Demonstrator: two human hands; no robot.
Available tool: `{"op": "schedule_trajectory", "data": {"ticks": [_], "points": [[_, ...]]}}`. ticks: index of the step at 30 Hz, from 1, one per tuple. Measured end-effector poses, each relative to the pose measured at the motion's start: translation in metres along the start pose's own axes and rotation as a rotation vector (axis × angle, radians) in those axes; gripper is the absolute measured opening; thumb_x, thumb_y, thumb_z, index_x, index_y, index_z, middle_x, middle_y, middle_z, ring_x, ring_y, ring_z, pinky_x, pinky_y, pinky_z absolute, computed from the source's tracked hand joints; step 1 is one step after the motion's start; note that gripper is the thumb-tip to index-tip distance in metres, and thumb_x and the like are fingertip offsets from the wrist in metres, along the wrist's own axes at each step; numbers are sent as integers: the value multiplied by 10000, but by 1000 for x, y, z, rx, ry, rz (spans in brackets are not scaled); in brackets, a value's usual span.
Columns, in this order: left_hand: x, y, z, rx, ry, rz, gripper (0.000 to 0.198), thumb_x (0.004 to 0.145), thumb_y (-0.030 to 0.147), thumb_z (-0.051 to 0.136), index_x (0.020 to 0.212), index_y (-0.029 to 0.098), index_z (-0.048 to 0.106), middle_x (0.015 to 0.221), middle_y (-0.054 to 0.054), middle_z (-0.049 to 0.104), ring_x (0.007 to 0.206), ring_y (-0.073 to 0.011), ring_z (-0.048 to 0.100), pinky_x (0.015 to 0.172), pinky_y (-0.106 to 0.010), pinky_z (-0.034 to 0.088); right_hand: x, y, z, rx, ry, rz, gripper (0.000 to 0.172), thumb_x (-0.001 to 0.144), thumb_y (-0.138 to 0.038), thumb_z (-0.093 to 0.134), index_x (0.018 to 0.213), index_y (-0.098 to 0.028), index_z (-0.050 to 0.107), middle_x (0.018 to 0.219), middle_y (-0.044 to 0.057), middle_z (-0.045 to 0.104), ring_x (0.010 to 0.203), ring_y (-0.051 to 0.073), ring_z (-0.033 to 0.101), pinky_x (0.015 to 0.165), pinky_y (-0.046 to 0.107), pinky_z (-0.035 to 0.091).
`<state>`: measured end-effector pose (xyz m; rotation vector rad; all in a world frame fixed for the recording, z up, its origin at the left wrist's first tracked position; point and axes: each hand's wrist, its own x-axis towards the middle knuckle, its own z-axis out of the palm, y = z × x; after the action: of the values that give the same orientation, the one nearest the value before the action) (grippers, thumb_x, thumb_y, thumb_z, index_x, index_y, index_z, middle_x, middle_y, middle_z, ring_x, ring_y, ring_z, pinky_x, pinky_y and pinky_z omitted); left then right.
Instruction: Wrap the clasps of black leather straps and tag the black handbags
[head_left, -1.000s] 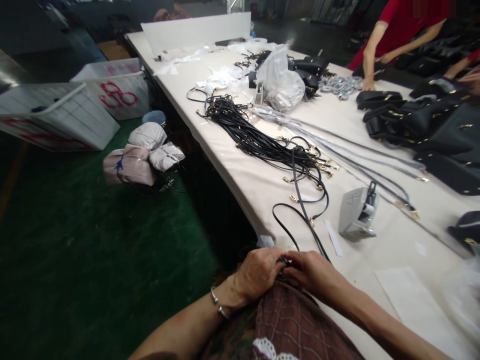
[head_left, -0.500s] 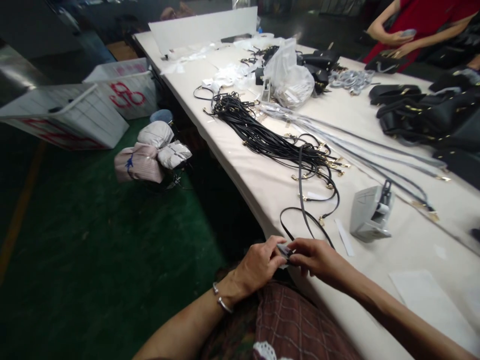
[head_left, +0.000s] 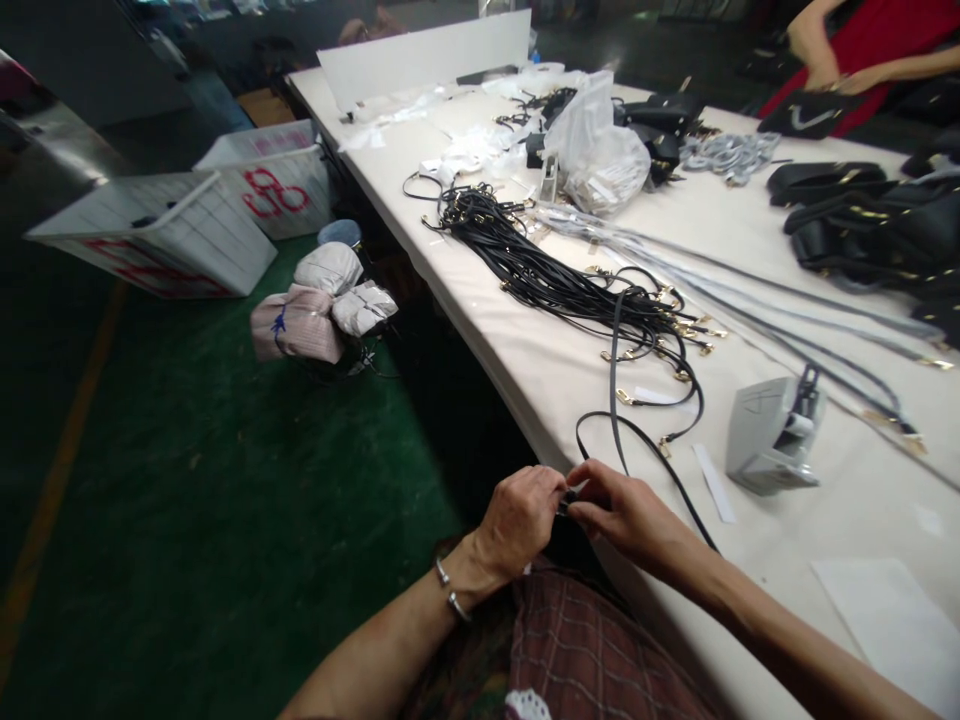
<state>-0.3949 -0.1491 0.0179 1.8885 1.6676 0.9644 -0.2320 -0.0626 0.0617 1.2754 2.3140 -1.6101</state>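
At the near table edge, my left hand [head_left: 523, 522] is closed, its fingertips meeting those of my right hand [head_left: 616, 510]. Pinched between them is a small dark piece [head_left: 564, 503], which looks like the end of a black strap; the fingers cover most of it. A black strap [head_left: 616, 385] runs from the bundle down behind my right hand, and another length loops under my right forearm. Beyond lies a bundle of thin black straps [head_left: 540, 270] with gold clasps. To the right stands a grey tape dispenser [head_left: 763, 435].
A clear plastic bag [head_left: 604, 160], black handbags [head_left: 862, 235] and film-wrapped straps [head_left: 750, 290] lie farther along the white table [head_left: 517, 375]. White paper [head_left: 892, 620] is at right. Bins [head_left: 172, 235] and wrapped bundles [head_left: 296, 325] stand on the floor. A person in red [head_left: 892, 50] handles a bag.
The view has swung slightly left, so things sit farther right. My left fingers have curled in over the small piece, and the pale wrapping seen there earlier no longer shows.
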Motion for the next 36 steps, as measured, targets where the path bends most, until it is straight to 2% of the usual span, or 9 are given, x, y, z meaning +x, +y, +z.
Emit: {"op": "schedule_trajectory", "data": {"ticks": [3,6,11,14,18,20,24,31,36], "points": [[2,-3,-9,-101,49,-89,185,970,160,454,860,183,601,802,-24,652,748,-141,619,747,-248,507,2,5,-12,33,-241,17,323,904,-425,527,1108,-184,594,658,0,665,638,180,644,609,271,456],[1,-5,-11,-171,65,-142,157,945,134,492,846,187,601,786,-7,655,731,-127,623,718,-222,496,1,6,-22,39,-387,19,416,970,-517,388,876,-187,623,697,34,676,631,183,656,585,269,453],[-3,1,-1,-7,92,-18,178,950,145,464,858,168,615,782,-40,671,738,-158,633,730,-267,511,-7,-17,-12,-733,-101,51,291,964,-341,445,808,-203,649,751,120,729,694,284,700,580,316,402],[-4,6,1,70,38,97,225,970,168,412,871,162,615,785,-65,669,753,-176,634,734,-292,521,-9,-29,-2,-920,-102,54,229,932,-195,449,917,-204,677,826,142,751,750,323,717,561,317,376],[-5,6,-1,-82,25,82,173,978,209,445,892,179,593,804,-52,677,778,-170,652,759,-285,531,-7,-19,-2,-660,-66,18,267,952,-313,453,1079,-223,670,801,100,748,769,288,710,583,307,413],[-8,5,-2,-229,73,-57,56,954,225,526,977,193,567,794,-18,679,747,-148,662,736,-257,537,-4,-9,-4,-329,-74,30,325,944,-418,448,1094,-232,667,698,43,711,643,214,672,541,274,423],[-11,7,-1,-326,152,-291,199,869,179,649,1030,221,539,798,24,684,712,-128,671,706,-228,539,-2,0,0,151,-56,188,405,878,-521,449,999,-200,665,629,-10,625,408,123,494,398,247,376],[2,12,-12,-346,147,-398,94,834,152,674,910,204,655,844,0,734,772,-147,691,709,-220,532,-11,-7,15,-222,43,-52,354,944,-362,350,1102,-203,623,973,92,727,865,246,675,789,366,491],[1,12,-14,-454,38,-498,69,851,188,615,822,187,677,728,7,700,672,-133,661,611,-197,505,-15,-1,22,-485,10,-34,354,963,-279,330,1199,-164,568,1092,159,721,974,295,686,787,373,478]]}}
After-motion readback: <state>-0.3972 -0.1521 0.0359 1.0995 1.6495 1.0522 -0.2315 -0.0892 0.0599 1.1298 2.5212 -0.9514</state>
